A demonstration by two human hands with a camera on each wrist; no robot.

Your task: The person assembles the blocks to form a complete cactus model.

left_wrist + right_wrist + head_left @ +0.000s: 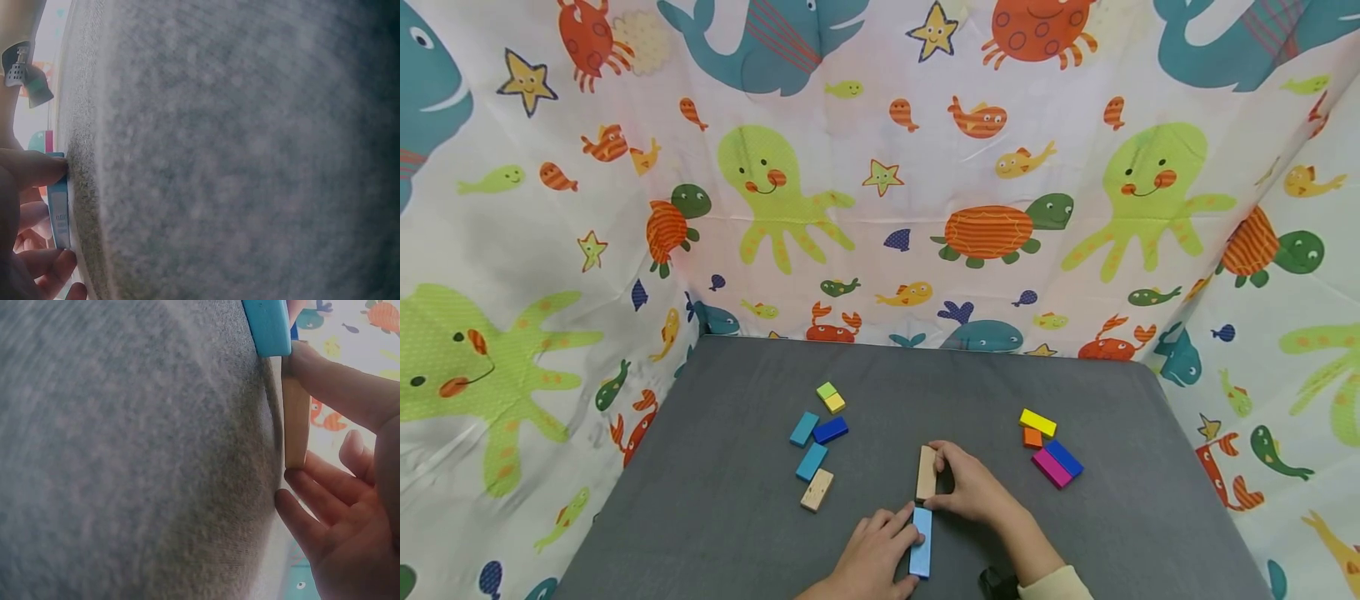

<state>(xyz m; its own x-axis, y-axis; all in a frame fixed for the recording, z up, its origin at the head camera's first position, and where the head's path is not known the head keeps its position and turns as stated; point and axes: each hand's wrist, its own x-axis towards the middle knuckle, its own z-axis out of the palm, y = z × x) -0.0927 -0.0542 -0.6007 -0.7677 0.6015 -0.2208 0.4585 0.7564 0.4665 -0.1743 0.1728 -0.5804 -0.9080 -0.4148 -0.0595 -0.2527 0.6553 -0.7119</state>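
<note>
A light blue block (921, 543) lies lengthwise on the grey table near its front. My left hand (874, 557) grips it by its two ends, thumb at the near end and fingertips at the far end. Just beyond it, in line, lies a plain wooden block (927, 473). My right hand (973, 487) pinches this one between thumb and fingers. In the left wrist view the light blue block (59, 215) sits between thumb and fingers. The right wrist view has the wooden block (296, 422) held end to end, close to the blue block's corner.
Left of the hands lie a wooden block (817, 490), teal blocks (811, 462), a dark blue block (831, 430) and small green and yellow blocks (835, 403). At right sit yellow (1037, 422), orange (1032, 437), magenta (1051, 468) and blue (1064, 458) blocks. A patterned curtain (850, 292) surrounds the table.
</note>
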